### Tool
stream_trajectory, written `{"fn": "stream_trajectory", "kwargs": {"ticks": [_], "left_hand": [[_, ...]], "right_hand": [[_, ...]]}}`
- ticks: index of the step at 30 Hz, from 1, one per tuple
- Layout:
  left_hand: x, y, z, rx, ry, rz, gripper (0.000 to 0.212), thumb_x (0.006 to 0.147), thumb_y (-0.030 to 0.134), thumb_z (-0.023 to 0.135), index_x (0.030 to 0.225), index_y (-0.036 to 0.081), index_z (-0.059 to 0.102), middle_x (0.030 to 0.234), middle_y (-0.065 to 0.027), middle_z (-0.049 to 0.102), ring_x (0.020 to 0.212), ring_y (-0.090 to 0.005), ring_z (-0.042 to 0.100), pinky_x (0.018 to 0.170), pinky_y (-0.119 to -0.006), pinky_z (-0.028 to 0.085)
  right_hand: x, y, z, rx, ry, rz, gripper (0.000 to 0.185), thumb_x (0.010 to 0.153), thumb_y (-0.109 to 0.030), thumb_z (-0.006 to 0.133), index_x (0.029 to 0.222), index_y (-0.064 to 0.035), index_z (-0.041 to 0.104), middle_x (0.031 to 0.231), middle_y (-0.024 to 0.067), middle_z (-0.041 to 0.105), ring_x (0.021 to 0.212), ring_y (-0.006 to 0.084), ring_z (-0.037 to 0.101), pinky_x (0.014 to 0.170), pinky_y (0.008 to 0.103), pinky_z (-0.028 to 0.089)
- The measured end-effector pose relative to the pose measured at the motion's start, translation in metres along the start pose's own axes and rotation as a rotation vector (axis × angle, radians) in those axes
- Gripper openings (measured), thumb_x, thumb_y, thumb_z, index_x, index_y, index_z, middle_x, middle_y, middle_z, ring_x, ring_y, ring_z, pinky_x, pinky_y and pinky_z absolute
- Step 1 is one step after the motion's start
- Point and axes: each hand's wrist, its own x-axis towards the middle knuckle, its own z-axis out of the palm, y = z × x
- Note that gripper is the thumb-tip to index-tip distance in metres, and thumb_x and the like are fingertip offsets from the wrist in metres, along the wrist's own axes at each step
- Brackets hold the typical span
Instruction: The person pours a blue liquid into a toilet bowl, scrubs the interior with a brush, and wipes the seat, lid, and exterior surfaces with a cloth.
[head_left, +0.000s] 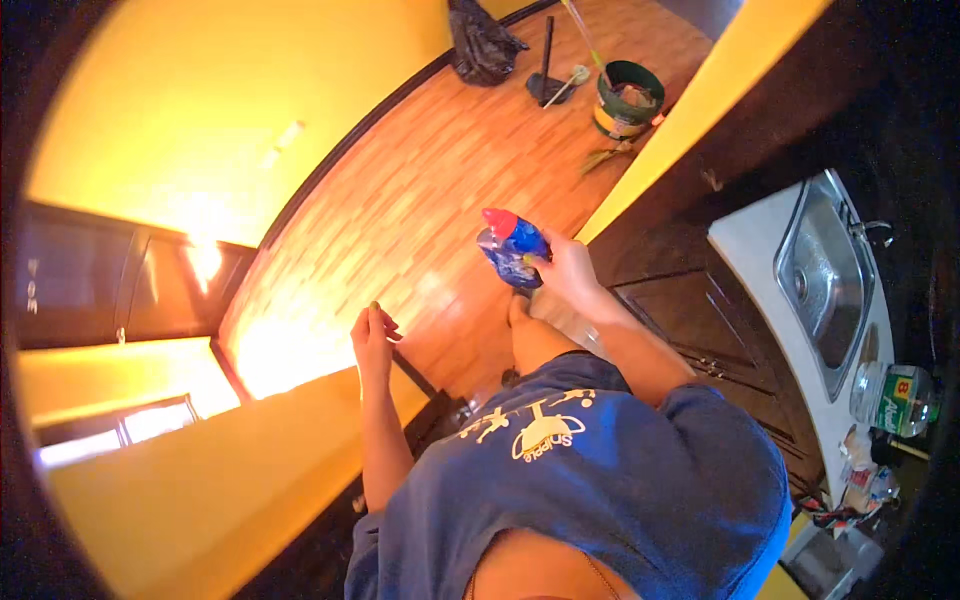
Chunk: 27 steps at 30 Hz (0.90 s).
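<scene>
My right hand (568, 270) is wrapped around a blue plastic bottle (529, 241) with a red cap (500, 223). A crinkled, shiny blue part (510, 262) shows below the cap beside the fingers; whether it belongs to the bottle is unclear. The bottle is held tilted above the wood-plank floor (427, 217), cap pointing away from me. To the left, my left hand (373, 337) hangs in the air with loosely bent fingers, and nothing can be seen in it.
Ahead stand a dark green bucket (646, 75), a long-handled dustpan (538, 88) and a black plastic bag (481, 49). On my right, a white counter (750, 225) carries a steel sink (814, 270), a large clear bottle (870, 394) and crumpled packaging (862, 480). A yellow wall edge (697, 112) juts out.
</scene>
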Motion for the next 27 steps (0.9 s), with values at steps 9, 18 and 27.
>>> {"fn": "stream_trajectory", "kwargs": {"ticks": [9, 18, 27], "left_hand": [[0.179, 0.004, 0.01, 0.048, 0.004, -0.391, 0.032, 0.087, 0.036, 0.052, 0.073, 0.008, 0.051, 0.065, -0.0048, 0.055, 0.052, -0.013, 0.056, 0.041, -0.023, 0.041], [0.422, 0.023, 0.027, 0.244, -0.032, -0.392, 0.029, 0.086, 0.034, 0.053, 0.075, 0.008, 0.05, 0.063, -0.005, 0.055, 0.049, -0.0153, 0.057, 0.035, -0.026, 0.041], [0.675, 0.069, 0.093, 0.796, -0.3, -0.278, 0.035, 0.081, 0.036, 0.059, 0.098, 0.008, 0.049, 0.07, -0.0058, 0.054, 0.054, -0.0168, 0.055, 0.039, -0.029, 0.042]], "right_hand": [[0.226, 0.134, 0.031, -0.072, 0.116, 0.578, 0.032, 0.063, -0.019, 0.07, 0.091, -0.0058, 0.062, 0.078, 0.0195, 0.063, 0.077, 0.0354, 0.061, 0.068, 0.0439, 0.046], [0.341, 0.277, 0.027, -0.144, 0.695, 1.106, 0.045, 0.061, -0.026, 0.073, 0.097, -0.0044, 0.057, 0.092, 0.0211, 0.062, 0.088, 0.0389, 0.058, 0.076, 0.0446, 0.046], [0.452, 0.329, -0.113, -0.043, 1.183, 1.02, 0.037, 0.067, -0.021, 0.072, 0.094, 0.0005, 0.057, 0.089, 0.0188, 0.063, 0.085, 0.0373, 0.059, 0.074, 0.041, 0.046]]}}
